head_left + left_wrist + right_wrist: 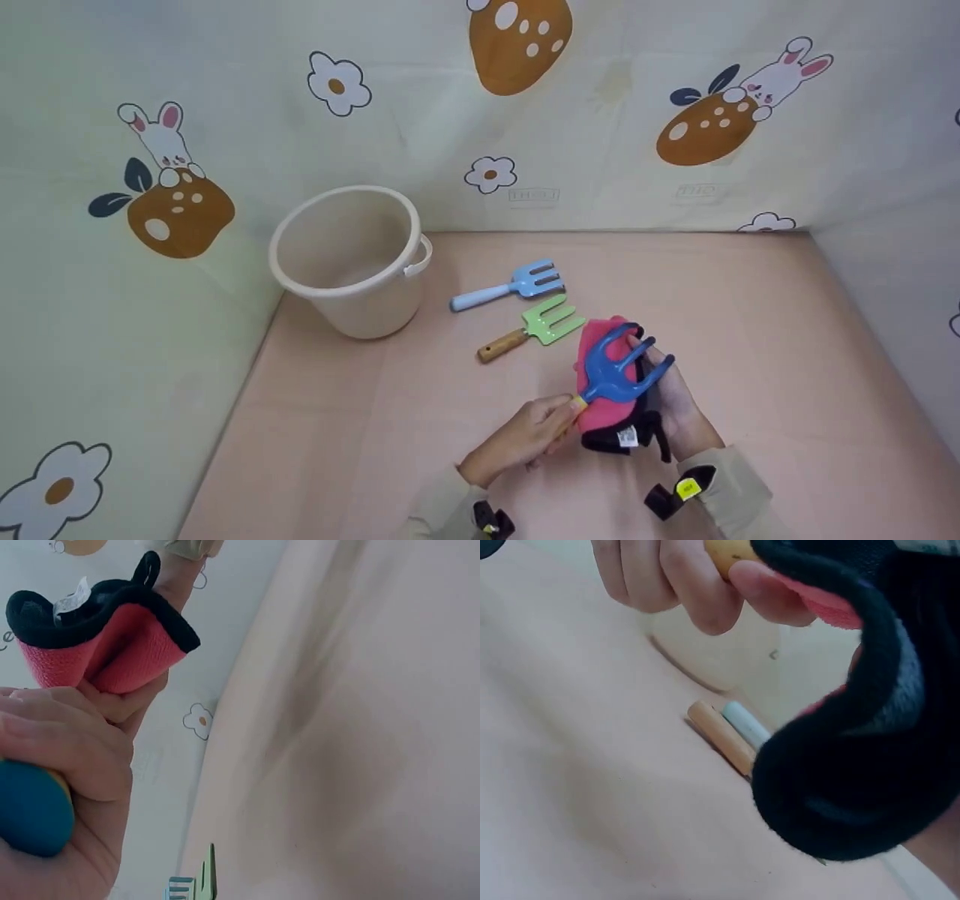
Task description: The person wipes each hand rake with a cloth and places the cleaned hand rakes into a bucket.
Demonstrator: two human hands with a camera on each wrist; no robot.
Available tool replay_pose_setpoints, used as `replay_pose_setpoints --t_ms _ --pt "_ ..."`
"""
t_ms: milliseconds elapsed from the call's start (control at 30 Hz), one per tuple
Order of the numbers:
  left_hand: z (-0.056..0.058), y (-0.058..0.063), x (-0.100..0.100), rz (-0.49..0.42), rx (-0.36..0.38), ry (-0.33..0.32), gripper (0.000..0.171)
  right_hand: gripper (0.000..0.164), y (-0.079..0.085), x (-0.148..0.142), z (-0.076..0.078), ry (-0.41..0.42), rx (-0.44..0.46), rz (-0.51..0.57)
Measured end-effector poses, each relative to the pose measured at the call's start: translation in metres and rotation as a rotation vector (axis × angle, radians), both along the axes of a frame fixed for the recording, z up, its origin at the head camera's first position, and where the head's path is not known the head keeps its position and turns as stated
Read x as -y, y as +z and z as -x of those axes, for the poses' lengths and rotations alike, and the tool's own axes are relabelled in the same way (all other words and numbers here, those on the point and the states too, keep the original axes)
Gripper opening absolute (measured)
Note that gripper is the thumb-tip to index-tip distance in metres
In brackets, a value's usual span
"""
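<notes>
My left hand [529, 435] grips the yellow handle of a blue three-pronged garden fork [611, 375], its prongs pointing up and to the right. The handle's rounded blue end [34, 810] pokes out of the fist in the left wrist view. Behind the fork is a pink knit glove [609, 414] with a black cuff and a white tag, held by my right hand [679, 412] from its right side. The fork's head overlaps the glove in the head view. Up close in the right wrist view, the black cuff [885, 652] covers most of that hand.
Beyond my hands lie a green fork [551, 321] with a wooden handle and a light blue fork [536, 279], side by side on the pinkish table surface [750, 300]. A cream bucket [375, 307] stands at the back left. Printed sheets [420, 127] form walls around.
</notes>
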State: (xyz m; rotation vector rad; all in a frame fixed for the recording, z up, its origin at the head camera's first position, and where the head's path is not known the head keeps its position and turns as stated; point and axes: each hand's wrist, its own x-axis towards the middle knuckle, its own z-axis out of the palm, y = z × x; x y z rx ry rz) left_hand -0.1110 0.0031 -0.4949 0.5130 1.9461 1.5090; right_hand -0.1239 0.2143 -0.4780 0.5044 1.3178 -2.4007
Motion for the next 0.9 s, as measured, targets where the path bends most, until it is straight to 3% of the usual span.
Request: replay_pose_setpoints --t_ms 200,433,533,633,733,900 --pt "0.005 -0.007 0.003 0.01 -0.024 -0.023 0.055 0.026 -0.002 -0.002 -0.001 0.001 -0.002 0.048" --pt "0.008 -0.008 0.004 0.055 -0.017 0.001 0.054 0.031 -0.005 -0.002 0.005 -0.046 -0.043 0.094" --pt "0.009 -0.008 0.005 0.072 -0.034 0.002 0.047 0.034 -0.007 -0.003 0.007 -0.055 -0.094 0.023" --pt "0.012 -0.009 0.007 0.082 -0.047 -0.015 0.045 0.038 -0.008 -0.006 0.007 -0.08 -0.118 -0.167" --pt "0.014 -0.012 0.011 0.103 -0.039 -0.035 0.046 0.037 -0.01 -0.009 0.008 -0.087 -0.128 -0.273" --pt "0.016 -0.018 0.017 0.122 -0.036 -0.05 0.048 0.03 -0.011 -0.012 0.01 -0.041 -0.157 -0.302"
